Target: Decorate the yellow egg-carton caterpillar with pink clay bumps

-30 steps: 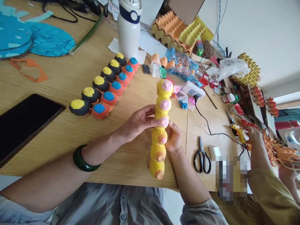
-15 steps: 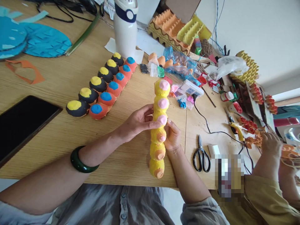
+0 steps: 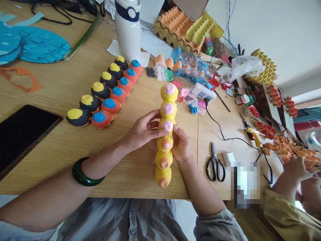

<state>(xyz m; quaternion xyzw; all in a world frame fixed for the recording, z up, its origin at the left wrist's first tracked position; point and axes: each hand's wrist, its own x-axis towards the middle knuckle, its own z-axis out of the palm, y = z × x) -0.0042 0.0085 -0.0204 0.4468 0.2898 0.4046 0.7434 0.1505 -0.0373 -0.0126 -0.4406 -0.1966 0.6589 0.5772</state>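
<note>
Left hand (image 3: 141, 132): pinching yellow strip (image 3: 163, 173) near mid-length, thumb across the front, fingers at its side.
Right hand (image 3: 182, 145): closed on the strip's other edge, fingertips partly hidden.
Yellow strip: held up between both hands, long way pointing at the shirt, far end over the table (image 3: 140, 160).
Small pink dab (image 3: 167, 145): on bump four from the far end. I'd back that bump from behind, press lightly with a thumb pad, spread from centre out, keep the rim round. Squeezing the sides could crease the strip, judging by its thin, moulded look.
Bumps on yellow strip: six. Three with wide pink caps (image 3: 168, 108), one with the small dab, two with orange tops (image 3: 165, 163).
Bangle (image 3: 77, 174): one, dark green, left forearm.
Black strip (image 3: 81, 118): six bumps, six yellow tops.
Orange-red strip (image 3: 105, 121): six bumps, six blue tops, alongside the black one.
Scissors (image 3: 213, 155): one pair, right of the hands.
Phone (image 3: 27, 134): one, far left.
Bottle (image 3: 129, 36): one, beyond the strips.
Glue gun (image 3: 255, 136): one, yellow, near co-worker's hand (image 3: 296, 170).
</note>
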